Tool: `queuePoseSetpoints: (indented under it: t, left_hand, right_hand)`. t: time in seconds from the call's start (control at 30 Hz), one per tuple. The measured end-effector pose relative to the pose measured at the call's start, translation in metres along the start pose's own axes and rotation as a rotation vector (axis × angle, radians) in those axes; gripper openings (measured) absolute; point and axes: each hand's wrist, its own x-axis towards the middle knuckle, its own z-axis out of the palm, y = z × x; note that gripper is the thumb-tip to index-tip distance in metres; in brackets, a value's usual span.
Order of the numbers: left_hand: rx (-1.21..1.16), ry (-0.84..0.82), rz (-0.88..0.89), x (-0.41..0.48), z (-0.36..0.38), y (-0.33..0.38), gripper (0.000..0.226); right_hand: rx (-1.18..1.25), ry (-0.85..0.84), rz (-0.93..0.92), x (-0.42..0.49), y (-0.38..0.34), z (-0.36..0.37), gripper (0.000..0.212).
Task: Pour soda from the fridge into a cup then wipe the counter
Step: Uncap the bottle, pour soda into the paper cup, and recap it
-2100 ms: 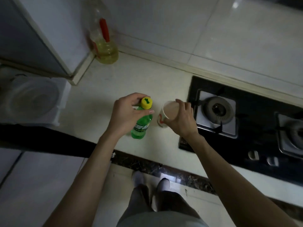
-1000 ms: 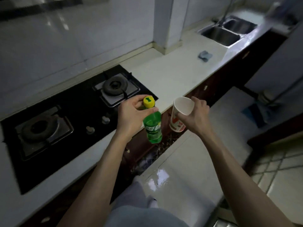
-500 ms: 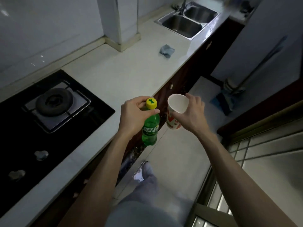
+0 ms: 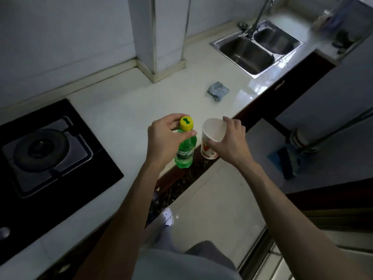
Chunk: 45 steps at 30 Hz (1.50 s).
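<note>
head view looks steeply down, close over counter [image 4: 129, 110] edge

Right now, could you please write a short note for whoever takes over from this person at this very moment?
Left hand: holds the green plastic soda bottle by its neck, yellow cap still on.
Right hand: holds the white paper cup with red print by its side; it looks empty.
Both are carried above the front edge of the white counter.
The crumpled blue-grey cloth lies on the counter near the steel double sink.
Done: bottle and cup fetched.
Left: uncap, pour, wipe the counter.
</note>
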Motion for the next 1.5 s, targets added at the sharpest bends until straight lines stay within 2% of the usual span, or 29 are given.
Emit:
queuePoseSetpoints:
  t: [0.23,0.5,0.67,0.83,1.17,1.2,1.27,1.33,1.37,1.43,1.5]
  left_hand:
    - [0.049,0.188,-0.019,0.034,0.006,0.003,0.044]
    - [0.106,0.490,-0.080,0.057,0.043,0.007,0.039]
    - [0.100,0.673,-0.167,0.070,0.080,0.018,0.039]
    - [0.045,0.813,-0.209,0.077,0.110,0.022,0.040]
    - [0.063,0.813,-0.236,0.099,0.124,0.037,0.041]
    - [0.064,0.804,-0.234,0.102,0.124,0.037,0.042]
    - [0.066,0.792,-0.222,0.108,0.124,0.039,0.044]
    - [0.068,0.782,-0.213,0.113,0.122,0.043,0.048]
    - [0.070,0.781,-0.209,0.116,0.121,0.046,0.051]
    - [0.096,0.785,-0.189,0.122,0.118,0.053,0.055]
    - [0.129,0.788,-0.148,0.125,0.115,0.059,0.056]
  right_hand:
    - [0.016,-0.119,-0.132,0.080,0.003,0.013,0.087]
    - [0.018,-0.289,-0.299,0.187,0.022,0.031,0.093]
    - [0.033,-0.331,-0.374,0.240,0.035,0.038,0.095]
    - [-0.063,-0.345,-0.500,0.268,0.042,0.049,0.093]
    - [-0.172,-0.549,-0.505,0.287,0.052,0.048,0.109]
    - [-0.158,-0.555,-0.519,0.288,0.044,0.036,0.104]
    - [-0.001,-0.546,-0.583,0.287,0.021,0.005,0.075]
    - [0.199,-0.578,-0.700,0.276,-0.005,-0.032,0.046]
    - [0.233,-0.608,-0.782,0.267,-0.017,-0.049,0.038]
    - [0.289,-0.662,-0.865,0.250,-0.034,-0.073,0.032]
    - [0.350,-0.676,-0.801,0.237,-0.046,-0.081,0.034]
